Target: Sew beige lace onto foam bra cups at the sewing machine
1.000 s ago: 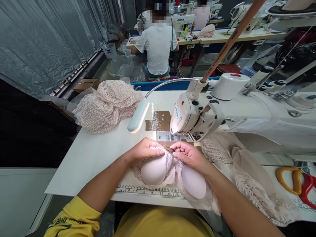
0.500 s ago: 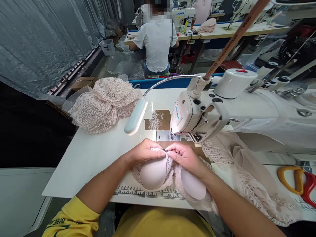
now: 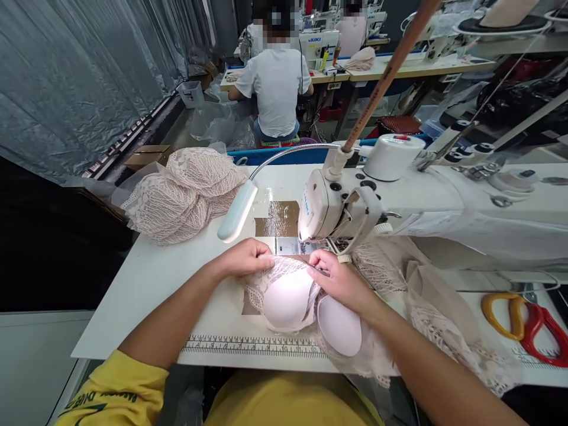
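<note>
A pale pink lace bra with two padded cups (image 3: 288, 299) lies on the white sewing table (image 3: 177, 284), just in front of the sewing machine head (image 3: 328, 207). My left hand (image 3: 244, 258) is closed on the lace edge above the left cup. My right hand (image 3: 339, 278) pinches the fabric between the cups, beside the needle plate (image 3: 288, 245). A small dark tool seems to sit in its fingers, too small to name.
A stack of lace cups (image 3: 181, 192) sits at the table's back left. A gooseneck lamp (image 3: 235, 210) hangs over the work. Loose lace fabric (image 3: 444, 319) trails right, with orange and red scissors (image 3: 523, 322) beyond. A ruler strip (image 3: 252, 345) runs along the front edge. Other people sew at tables behind.
Both hands have shifted the bra forward toward the needle plate and spread slightly apart. The left cup now shows more fully.
</note>
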Available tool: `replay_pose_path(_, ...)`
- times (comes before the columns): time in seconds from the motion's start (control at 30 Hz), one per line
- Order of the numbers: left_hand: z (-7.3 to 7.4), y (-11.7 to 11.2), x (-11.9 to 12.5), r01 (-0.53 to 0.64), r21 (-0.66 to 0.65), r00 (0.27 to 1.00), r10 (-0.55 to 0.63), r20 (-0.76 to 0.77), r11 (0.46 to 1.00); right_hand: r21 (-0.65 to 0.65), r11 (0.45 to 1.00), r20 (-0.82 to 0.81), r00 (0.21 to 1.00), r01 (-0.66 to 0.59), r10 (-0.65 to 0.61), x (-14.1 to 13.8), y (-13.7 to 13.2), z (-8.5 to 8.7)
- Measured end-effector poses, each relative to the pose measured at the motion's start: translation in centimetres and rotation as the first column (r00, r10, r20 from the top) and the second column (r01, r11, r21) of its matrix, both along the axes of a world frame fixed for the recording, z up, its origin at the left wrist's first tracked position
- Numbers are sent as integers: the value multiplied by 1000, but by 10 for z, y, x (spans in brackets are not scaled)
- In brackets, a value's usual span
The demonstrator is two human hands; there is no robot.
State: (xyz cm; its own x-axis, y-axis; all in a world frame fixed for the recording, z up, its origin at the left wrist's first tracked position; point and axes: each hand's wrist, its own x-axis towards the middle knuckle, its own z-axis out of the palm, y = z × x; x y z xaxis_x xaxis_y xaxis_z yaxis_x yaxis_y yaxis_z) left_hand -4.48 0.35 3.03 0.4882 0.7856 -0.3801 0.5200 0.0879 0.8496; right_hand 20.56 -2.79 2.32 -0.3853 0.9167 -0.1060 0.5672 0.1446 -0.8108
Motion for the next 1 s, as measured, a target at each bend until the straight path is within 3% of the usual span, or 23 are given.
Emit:
replay_pose_path(0.1, 4, 16, 7, 65, 253, 984, -21, -174, 965, 107, 991, 204, 977, -80, 57, 6, 3, 2)
replay_pose_path(0.2, 5, 19, 19, 140, 540, 938, 64, -341, 830, 173, 976, 309, 948, -132, 74, 9, 3, -2)
replay_pose_path(0.3, 4, 4, 29, 155, 679, 913, 158, -376, 717, 215, 971, 323, 946, -106, 32, 12, 2, -9)
replay_pose_path(0.4, -1, -18, 40, 215, 695, 916, 106, -388, 686, 266, 960, 347, 938, -86, -12, 12, 1, -14)
replay_pose_path(0.53, -13, -31, 51, 334, 696, 891, 28, -453, 636, 316, 932, 420, 907, -178, 30, 10, 2, -18)
replay_pose_path(0.7, -16, -23, 52, 424, 671, 865, -53, -499, 608, 307, 923, 489, 870, -232, 56, 9, 1, -22)
replay_pose_path(1.0, -11, -5, 52, 523, 639, 822, -136, -553, 564, 298, 922, 557, 830, -248, 43, 4, 3, -13)
